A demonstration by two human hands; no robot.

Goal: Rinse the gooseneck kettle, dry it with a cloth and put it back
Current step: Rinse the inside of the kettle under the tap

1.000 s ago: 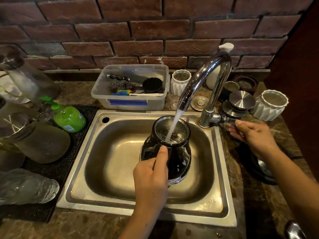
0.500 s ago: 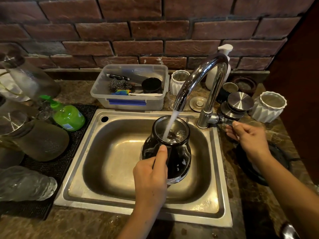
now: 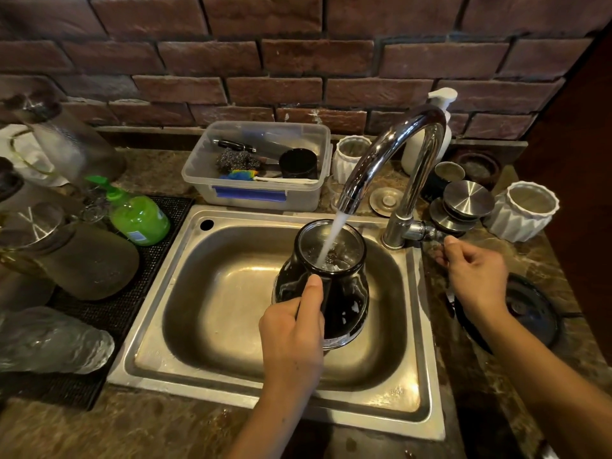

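Note:
The black gooseneck kettle (image 3: 346,298) hangs upright over the steel sink (image 3: 155,313), lid off, its mouth under the tap. My left hand (image 3: 291,329) is shut on its handle, thumb lying along the top. A white stream of water falls from the chrome faucet (image 3: 390,150) into the kettle's opening. My right hand (image 3: 473,276) is to the right of the sink, its fingertips pinched on the small tap lever (image 3: 433,235) at the faucet's base. The kettle's spout is hidden behind its body.
A black round base (image 3: 533,313) lies on the counter under my right forearm. Steel lids (image 3: 468,198), white ribbed cups (image 3: 523,210) and a soap pump (image 3: 440,97) stand behind the tap. A plastic tub (image 3: 255,193), a green bottle (image 3: 139,218) and glass jars (image 3: 82,260) stand left.
Water keeps running into the kettle, which stays in place. My right hand has shifted slightly at the tap lever.

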